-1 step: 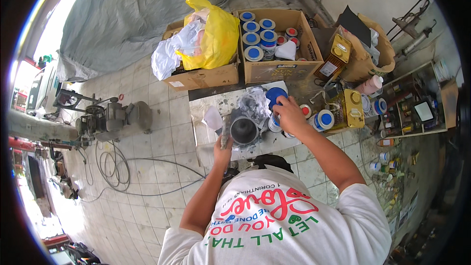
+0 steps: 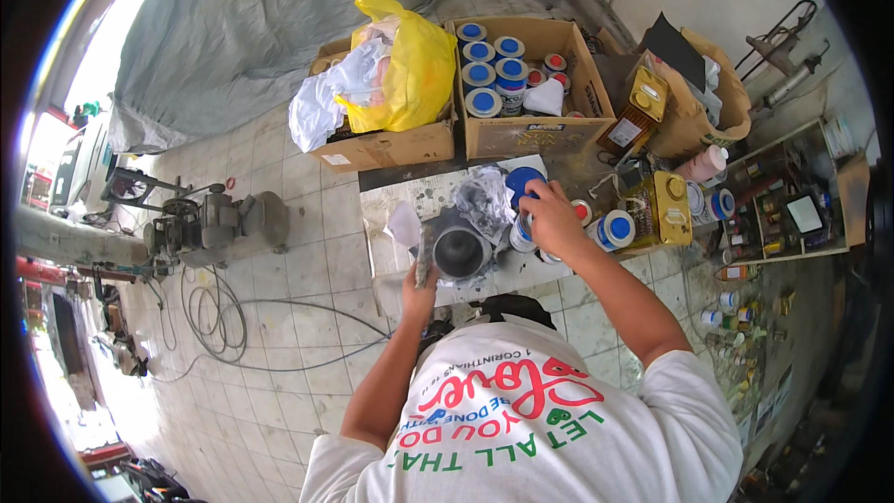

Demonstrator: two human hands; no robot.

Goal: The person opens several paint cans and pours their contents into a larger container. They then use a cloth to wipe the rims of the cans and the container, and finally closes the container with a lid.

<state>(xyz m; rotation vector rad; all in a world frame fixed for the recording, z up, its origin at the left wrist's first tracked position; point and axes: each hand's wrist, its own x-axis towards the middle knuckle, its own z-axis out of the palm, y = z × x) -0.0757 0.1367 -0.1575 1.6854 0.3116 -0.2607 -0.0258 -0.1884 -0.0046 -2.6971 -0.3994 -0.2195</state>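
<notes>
On a paint-stained white sheet (image 2: 382,210) stands a dark grey, open-topped round container (image 2: 462,253). My left hand (image 2: 419,292) is closed at its left side, gripping a flat, grey-smeared strip (image 2: 424,256) whose exact kind I cannot make out. Toward the right, my right hand (image 2: 556,222) has its fingers closed at the edge of a round blue lid (image 2: 522,183); the fingertips are partly hidden. Just below that lid is a white can (image 2: 521,235). Crumpled, grey-stained paper (image 2: 486,197) lies behind the container, and a pale piece of paper (image 2: 403,224) is near the strip.
A carton (image 2: 531,138) of blue- and red-topped cans stands behind, beside another carton (image 2: 391,151) with a yellow plastic bag (image 2: 414,74). To the right are a blue-topped can (image 2: 616,229) and a gold tin (image 2: 671,200). A compressor (image 2: 219,224) with a hose is left.
My left hand and the strip have shifted slightly down and to the left. The grey container sits a little lower in the picture. My right hand stays at the blue lid.
</notes>
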